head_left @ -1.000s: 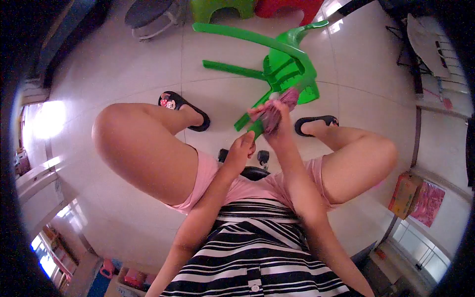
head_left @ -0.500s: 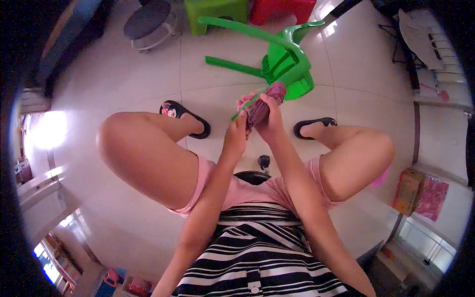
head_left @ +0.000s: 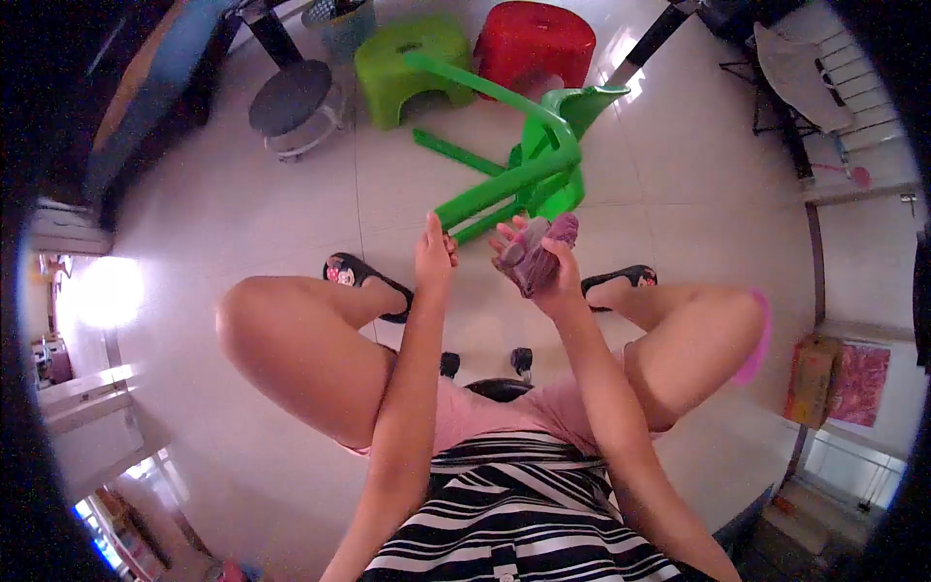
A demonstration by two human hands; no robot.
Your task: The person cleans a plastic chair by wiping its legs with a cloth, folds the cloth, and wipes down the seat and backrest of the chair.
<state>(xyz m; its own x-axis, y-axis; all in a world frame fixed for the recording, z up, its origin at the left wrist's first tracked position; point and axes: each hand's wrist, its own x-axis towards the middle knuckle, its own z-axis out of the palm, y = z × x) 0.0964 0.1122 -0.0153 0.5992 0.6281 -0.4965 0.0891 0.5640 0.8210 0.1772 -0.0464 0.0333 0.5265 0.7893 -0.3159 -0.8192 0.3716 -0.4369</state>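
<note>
A green plastic chair (head_left: 558, 155) lies tipped over on the floor in front of me, its legs pointing toward me and to the left. My left hand (head_left: 436, 254) is closed around the near end of one chair leg (head_left: 475, 197), thumb pointing up. To the right, my right hand (head_left: 555, 281) holds a bunched purple cloth (head_left: 529, 260) against its palm, thumb over it and fingertips spread beyond it. The cloth is apart from the leg in my left hand.
Behind the chair stand a green stool (head_left: 412, 68) and a red stool (head_left: 536, 48). A round grey-topped stool (head_left: 291, 97) is at the upper left, a basket (head_left: 339, 27) above it. At right are a cardboard box (head_left: 815, 380) and a folding chair (head_left: 797, 78).
My hands have separated: both were together at the cloth by the chair leg. Now the right hand holds the cloth away from the leg. The view has tilted up, showing more of the stools.
</note>
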